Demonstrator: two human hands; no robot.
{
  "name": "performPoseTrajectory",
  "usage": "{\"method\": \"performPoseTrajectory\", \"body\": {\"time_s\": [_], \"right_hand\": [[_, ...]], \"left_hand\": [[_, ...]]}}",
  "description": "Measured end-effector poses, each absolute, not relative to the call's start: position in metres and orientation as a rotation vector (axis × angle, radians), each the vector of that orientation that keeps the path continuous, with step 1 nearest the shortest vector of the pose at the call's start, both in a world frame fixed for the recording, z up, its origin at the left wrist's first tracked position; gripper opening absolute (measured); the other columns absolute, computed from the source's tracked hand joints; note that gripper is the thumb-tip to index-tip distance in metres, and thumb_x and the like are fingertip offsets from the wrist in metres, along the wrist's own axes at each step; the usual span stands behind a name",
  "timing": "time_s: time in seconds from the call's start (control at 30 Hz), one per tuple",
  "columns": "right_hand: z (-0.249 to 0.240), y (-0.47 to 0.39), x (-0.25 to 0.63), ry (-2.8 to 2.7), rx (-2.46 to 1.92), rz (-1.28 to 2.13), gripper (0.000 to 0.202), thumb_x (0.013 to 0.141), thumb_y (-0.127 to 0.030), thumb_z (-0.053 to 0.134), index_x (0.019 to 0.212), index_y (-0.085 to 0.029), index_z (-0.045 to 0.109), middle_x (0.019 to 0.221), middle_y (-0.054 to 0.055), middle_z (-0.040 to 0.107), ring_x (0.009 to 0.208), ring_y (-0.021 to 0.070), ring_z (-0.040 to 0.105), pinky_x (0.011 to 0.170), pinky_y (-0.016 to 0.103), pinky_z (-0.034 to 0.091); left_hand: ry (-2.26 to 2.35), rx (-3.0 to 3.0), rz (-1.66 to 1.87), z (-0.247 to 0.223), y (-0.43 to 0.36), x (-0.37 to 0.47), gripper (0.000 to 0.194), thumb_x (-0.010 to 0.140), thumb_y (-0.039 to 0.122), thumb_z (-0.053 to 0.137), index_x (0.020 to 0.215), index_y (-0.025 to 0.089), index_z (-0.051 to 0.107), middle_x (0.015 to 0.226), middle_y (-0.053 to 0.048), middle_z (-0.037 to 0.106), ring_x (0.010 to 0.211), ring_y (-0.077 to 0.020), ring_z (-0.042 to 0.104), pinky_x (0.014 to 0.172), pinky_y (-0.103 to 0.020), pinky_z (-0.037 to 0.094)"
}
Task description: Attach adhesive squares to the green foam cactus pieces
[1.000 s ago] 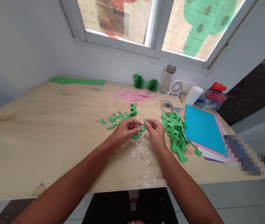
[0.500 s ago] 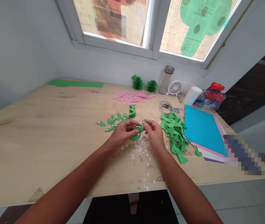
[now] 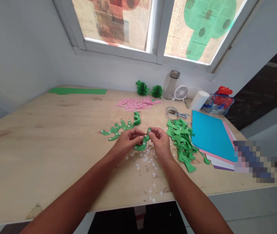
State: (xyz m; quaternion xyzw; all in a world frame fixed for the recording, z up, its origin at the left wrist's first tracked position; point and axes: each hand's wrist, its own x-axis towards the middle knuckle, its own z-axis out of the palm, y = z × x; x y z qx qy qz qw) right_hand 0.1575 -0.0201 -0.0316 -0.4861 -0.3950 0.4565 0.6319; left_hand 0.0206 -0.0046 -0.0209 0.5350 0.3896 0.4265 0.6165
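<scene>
A curved green paper piece (image 3: 142, 146) with small white squares on it is held between my two hands above the table. My left hand (image 3: 130, 139) pinches its left side, and my right hand (image 3: 160, 139) grips its upper right end. Left of my hands lie several green curved pieces (image 3: 114, 133) with white squares. Just behind my left hand stands a small stack of green curved pieces (image 3: 137, 119). Little white paper bits (image 3: 150, 159) are scattered under and in front of my hands.
Green scraps (image 3: 183, 143) are heaped right of my hands, beside coloured sheets (image 3: 210, 133). Behind are pink cutouts (image 3: 137, 103), two green paper shapes (image 3: 142, 88), wire rings with scissors (image 3: 174, 113), a bottle (image 3: 171, 85), a fan (image 3: 180, 92) and a white roll (image 3: 199, 100).
The green piece between my hands has turned and opened out, so more of its curve and white squares show. The whole view has shifted slightly.
</scene>
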Motion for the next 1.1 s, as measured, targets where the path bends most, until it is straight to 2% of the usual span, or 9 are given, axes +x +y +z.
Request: {"method": "performPoseTrajectory", "body": {"time_s": [0.23, 0.47, 0.57, 0.67, 0.9, 1.1], "right_hand": [[-0.032, -0.020, 0.158, -0.964, -1.139, 1.039, 0.017, 0.067, -0.030, 0.067, 0.079, -0.018, 0.065, 0.073, 0.001, 0.067, 0.066, 0.0140, 0.058, 0.060, 0.025, 0.043], [-0.028, -0.022, 0.158, -0.950, -1.195, 0.986, 0.021, 0.073, -0.034, 0.061, 0.087, -0.019, 0.068, 0.079, 0.002, 0.069, 0.069, 0.0149, 0.059, 0.064, 0.026, 0.044], [-0.032, -0.021, 0.158, -1.000, -1.200, 1.024, 0.023, 0.073, -0.033, 0.064, 0.091, -0.019, 0.067, 0.083, 0.003, 0.070, 0.075, 0.0163, 0.061, 0.067, 0.027, 0.046], [-0.038, -0.021, 0.156, -1.101, -1.209, 1.051, 0.026, 0.069, -0.028, 0.068, 0.094, -0.018, 0.067, 0.082, 0.003, 0.069, 0.073, 0.0156, 0.061, 0.066, 0.027, 0.046], [-0.043, -0.021, 0.154, -1.154, -1.194, 1.089, 0.010, 0.070, -0.027, 0.065, 0.075, -0.018, 0.064, 0.066, 0.000, 0.066, 0.057, 0.0128, 0.056, 0.055, 0.024, 0.042], [-0.033, -0.026, 0.157, -1.257, -1.271, 0.851, 0.007, 0.072, -0.025, 0.063, 0.075, -0.020, 0.065, 0.066, -0.001, 0.065, 0.059, 0.0138, 0.054, 0.057, 0.025, 0.041]], "left_hand": [[0.924, 1.193, 0.970, -0.021, -0.004, 0.022, 0.022, 0.062, 0.031, 0.077, 0.073, 0.017, 0.065, 0.062, 0.000, 0.064, 0.057, -0.0133, 0.058, 0.058, -0.025, 0.048], [0.958, 1.122, 1.104, -0.024, -0.001, 0.020, 0.025, 0.061, 0.033, 0.078, 0.077, 0.018, 0.066, 0.065, -0.001, 0.067, 0.058, -0.0157, 0.062, 0.061, -0.029, 0.051], [0.928, 1.002, 1.197, -0.025, 0.002, 0.019, 0.027, 0.058, 0.031, 0.081, 0.077, 0.017, 0.066, 0.064, 0.000, 0.067, 0.057, -0.0144, 0.062, 0.065, -0.030, 0.051], [0.888, 0.887, 1.256, -0.025, 0.003, 0.019, 0.029, 0.056, 0.029, 0.083, 0.075, 0.016, 0.065, 0.063, 0.001, 0.066, 0.059, -0.0130, 0.062, 0.067, -0.029, 0.050], [0.881, 0.860, 1.277, -0.022, 0.001, 0.019, 0.028, 0.058, 0.028, 0.081, 0.077, 0.016, 0.064, 0.063, 0.002, 0.065, 0.060, -0.0136, 0.062, 0.067, -0.029, 0.049], [0.851, 0.855, 1.222, -0.021, 0.001, 0.018, 0.034, 0.058, 0.024, 0.080, 0.087, 0.017, 0.065, 0.071, 0.000, 0.067, 0.067, -0.0156, 0.064, 0.068, -0.029, 0.049]]}}
